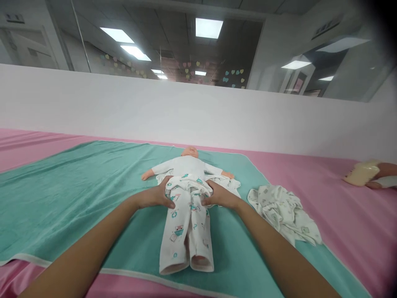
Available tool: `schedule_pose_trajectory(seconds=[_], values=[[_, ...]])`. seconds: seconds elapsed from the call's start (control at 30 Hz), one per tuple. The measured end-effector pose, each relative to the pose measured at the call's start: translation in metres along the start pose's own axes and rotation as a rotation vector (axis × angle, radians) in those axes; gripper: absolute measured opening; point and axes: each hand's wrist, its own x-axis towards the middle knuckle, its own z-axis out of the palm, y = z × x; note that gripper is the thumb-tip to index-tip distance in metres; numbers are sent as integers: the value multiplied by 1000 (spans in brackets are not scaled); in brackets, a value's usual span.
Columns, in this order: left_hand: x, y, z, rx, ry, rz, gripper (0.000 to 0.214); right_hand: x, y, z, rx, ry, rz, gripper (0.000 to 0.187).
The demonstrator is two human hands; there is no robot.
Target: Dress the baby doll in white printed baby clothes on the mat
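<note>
1. Bearings from view centre. Surface: smooth pink fabric cover (27,145), 9 o'clock, reappearing at 3; over it a teal cloth blanket with white edging (74,194), wrinkled, sweeping 9 through 5.
2. Room: low white wall (124,109) beyond, 9 to 3; above it, clear glass panel (176,31), with bright rectangular ceiling lights (209,28) at 12 and pastel heart-shaped decorations (233,78) near 1.
3. Left hand (160,193), between 7 and 8: thumb and fingers closed on the waist of white cotton trousers with teal-and-pink print (176,231).
4. Trousers: 6 o'clock, on a flesh-toned doll in a white long-sleeved top (187,166), lying face-up, head away, arms spread.
5. Right hand (220,195), 5 o'clock: clamped on the waist's other side.
6. Crumpled white printed garment (283,213), 4 o'clock; cream-yellow rounded object (361,173), 3 o'clock.
7. Writing: dark marks on a sign (14,18), 10 o'clock, too blurred to read; marks on the yellow object likewise.
</note>
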Motion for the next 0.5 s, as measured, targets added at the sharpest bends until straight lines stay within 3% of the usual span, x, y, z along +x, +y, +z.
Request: schedule_pose_trajectory(seconds=[0.1, 0.2, 0.33, 0.5], values=[[2, 6, 3, -96, -53, 29, 92, -1, -6, 3, 26, -108, -5, 62], [2, 7, 2, -18, -14, 27, 67, 0, -7, 8, 31, -157, 11, 47], [5, 1, 1, 119, 99, 55, 47, 4, -1, 13, 18, -99, -49, 39], [9, 1, 5, 124, 182, 157, 26, 8, 9, 17, -36, 0, -123, 25]])
